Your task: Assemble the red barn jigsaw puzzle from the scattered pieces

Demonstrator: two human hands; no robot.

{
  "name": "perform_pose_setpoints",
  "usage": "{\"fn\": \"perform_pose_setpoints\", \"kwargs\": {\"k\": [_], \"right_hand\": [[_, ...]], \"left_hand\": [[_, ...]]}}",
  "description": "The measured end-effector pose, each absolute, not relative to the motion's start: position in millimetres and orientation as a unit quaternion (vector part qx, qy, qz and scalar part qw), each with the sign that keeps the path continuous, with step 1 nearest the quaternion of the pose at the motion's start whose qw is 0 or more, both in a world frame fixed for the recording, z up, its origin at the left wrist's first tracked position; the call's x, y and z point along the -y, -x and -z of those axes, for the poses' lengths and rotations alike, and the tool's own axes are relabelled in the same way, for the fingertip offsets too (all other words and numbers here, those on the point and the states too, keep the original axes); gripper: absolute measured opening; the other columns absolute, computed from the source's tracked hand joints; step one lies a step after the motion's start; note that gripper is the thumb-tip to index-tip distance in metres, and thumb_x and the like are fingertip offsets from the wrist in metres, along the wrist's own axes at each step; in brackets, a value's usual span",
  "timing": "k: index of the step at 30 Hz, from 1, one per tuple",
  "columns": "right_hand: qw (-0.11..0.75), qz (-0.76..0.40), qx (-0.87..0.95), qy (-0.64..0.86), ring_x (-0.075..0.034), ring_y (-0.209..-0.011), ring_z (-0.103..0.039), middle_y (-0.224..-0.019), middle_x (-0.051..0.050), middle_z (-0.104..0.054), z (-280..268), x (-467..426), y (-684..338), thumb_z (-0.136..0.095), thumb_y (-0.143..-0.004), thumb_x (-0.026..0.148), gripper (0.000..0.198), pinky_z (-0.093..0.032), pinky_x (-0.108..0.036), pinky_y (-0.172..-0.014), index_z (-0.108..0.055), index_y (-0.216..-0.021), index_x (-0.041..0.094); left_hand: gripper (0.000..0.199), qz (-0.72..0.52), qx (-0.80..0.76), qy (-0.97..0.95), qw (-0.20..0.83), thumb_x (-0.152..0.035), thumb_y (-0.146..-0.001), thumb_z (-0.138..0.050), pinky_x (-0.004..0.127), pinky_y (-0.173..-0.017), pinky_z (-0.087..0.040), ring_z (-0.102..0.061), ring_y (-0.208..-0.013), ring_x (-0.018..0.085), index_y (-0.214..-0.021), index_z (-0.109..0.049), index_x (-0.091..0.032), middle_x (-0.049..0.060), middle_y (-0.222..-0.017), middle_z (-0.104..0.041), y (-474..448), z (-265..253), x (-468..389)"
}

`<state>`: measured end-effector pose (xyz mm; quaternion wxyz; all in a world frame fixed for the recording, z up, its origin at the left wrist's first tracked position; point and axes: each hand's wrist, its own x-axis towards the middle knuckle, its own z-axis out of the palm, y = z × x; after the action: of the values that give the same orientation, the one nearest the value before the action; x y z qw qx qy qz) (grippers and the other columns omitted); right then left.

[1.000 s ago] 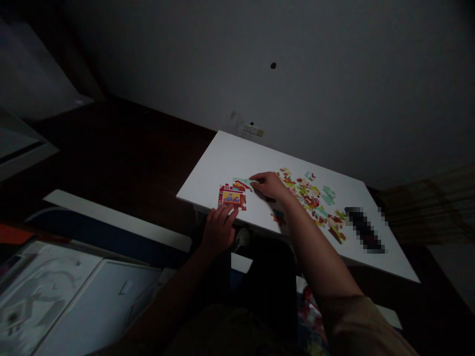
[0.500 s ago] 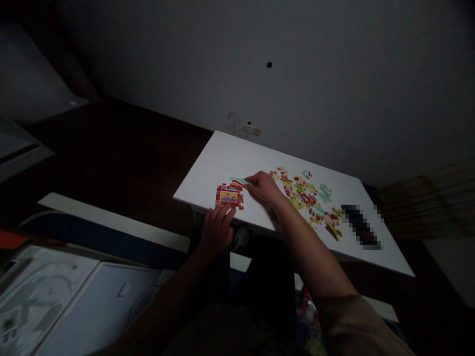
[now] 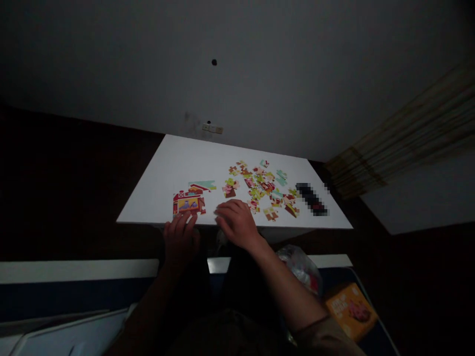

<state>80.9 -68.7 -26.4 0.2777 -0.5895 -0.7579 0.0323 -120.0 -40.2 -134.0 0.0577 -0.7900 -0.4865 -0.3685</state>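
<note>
A joined section of jigsaw puzzle (image 3: 188, 203), showing a red building with a yellow window, lies at the left of the white table (image 3: 148, 188). Pale green and red pieces (image 3: 202, 186) extend along its upper side. My left hand (image 3: 181, 236) rests at the table's near edge, its outstretched fingertips on or just by the section's lower border. To the right of the section, my right hand (image 3: 238, 223) lies low over the near edge, fingers extended and loosely bent, with no piece visible in it. Loose puzzle pieces (image 3: 261, 187) are spread beyond and right of it.
A blurred-out dark object (image 3: 312, 200) lies at the table's right end. Below the table, a clear plastic bag (image 3: 300, 264) and an orange box (image 3: 351, 311) sit on a blue seat. The wall (image 3: 260, 99) rises close behind the table.
The view has turned to the right. My right hand has left the upper side of the joined section and come back to the near edge. My left hand stays by the section's lower border.
</note>
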Motion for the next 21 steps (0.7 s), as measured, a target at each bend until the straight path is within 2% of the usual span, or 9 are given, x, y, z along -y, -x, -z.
{"fn": "perform_pose_setpoints", "kwargs": {"k": [6, 10, 21], "right_hand": [[0.334, -0.028, 0.680, 0.652, -0.024, -0.107, -0.055, -0.110, -0.002, -0.066, 43.1, 102.0, -125.0, -0.052, -0.089, 0.024, 0.023, -0.041, -0.045, -0.097, -0.064, -0.108, 0.030], [0.332, -0.022, 0.681, 0.653, -0.024, -0.114, -0.054, -0.118, -0.003, -0.064, 56.9, 114.6, -136.8, -0.052, -0.088, 0.021, 0.029, -0.042, -0.047, -0.099, -0.063, -0.113, 0.030], [0.343, -0.024, 0.684, 0.644, -0.025, -0.122, -0.050, -0.128, 0.000, -0.059, 61.2, 116.3, -147.6, -0.052, -0.086, 0.020, 0.038, -0.043, -0.049, -0.101, -0.059, -0.120, 0.035]], "left_hand": [[0.059, 0.381, 0.488, 0.781, 0.079, -0.022, -0.076, -0.059, 0.056, -0.109, -0.027, -0.043, -0.129, 0.030, -0.133, -0.044, -0.031, 0.007, -0.134, -0.054, 116.5, 143.1, 35.4], [0.057, 0.389, 0.488, 0.773, 0.110, -0.027, -0.076, -0.060, 0.057, -0.106, -0.029, -0.044, -0.127, 0.031, -0.130, -0.044, -0.029, 0.008, -0.131, -0.055, 114.1, 150.4, 31.3], [0.053, 0.387, 0.520, 0.761, 0.030, -0.031, -0.072, -0.061, 0.061, -0.107, -0.025, -0.039, -0.131, 0.031, -0.123, -0.045, -0.034, 0.002, -0.136, -0.049, 110.6, 151.1, 31.2]]}}
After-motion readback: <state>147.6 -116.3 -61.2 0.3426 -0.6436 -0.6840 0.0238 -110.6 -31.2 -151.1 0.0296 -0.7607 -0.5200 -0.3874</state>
